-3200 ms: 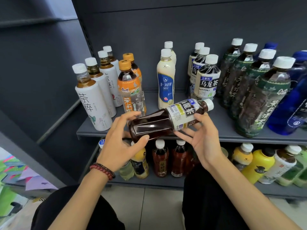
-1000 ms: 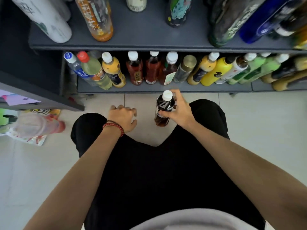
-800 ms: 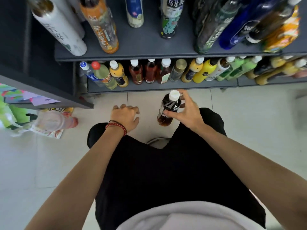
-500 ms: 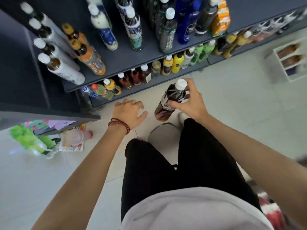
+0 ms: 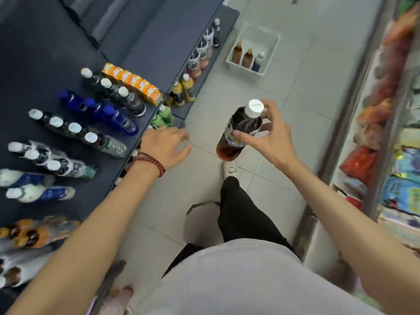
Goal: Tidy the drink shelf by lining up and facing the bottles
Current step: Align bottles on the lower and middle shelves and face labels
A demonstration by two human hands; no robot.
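Note:
My right hand (image 5: pixel 268 137) grips a dark oolong tea bottle (image 5: pixel 241 130) with a white cap, upright over the tiled floor, away from the shelf. My left hand (image 5: pixel 167 142) hangs empty with relaxed fingers beside the front edge of the dark grey drink shelf (image 5: pixel 136 133), red bead bracelet at the wrist. On the shelf stand rows of bottles: green-label tea bottles (image 5: pixel 75 130), blue bottles (image 5: pixel 109 114), more oolong bottles (image 5: pixel 54 164), white milk-drink bottles (image 5: pixel 34 193) and orange-cap ones (image 5: pixel 34 233).
A white crate (image 5: pixel 254 51) holding three bottles sits on the floor ahead. Orange cartons (image 5: pixel 134 84) lie on the shelf. A lower shelf holds yellow and green bottles (image 5: pixel 179 92). A snack rack (image 5: pixel 391 133) lines the right side of the aisle. My shoe (image 5: pixel 230 169) is on the tiles.
I have stood up and turned right, so the shelf swung to the left of view. The bottle stays in my right hand, raised higher. My left hand stays empty.

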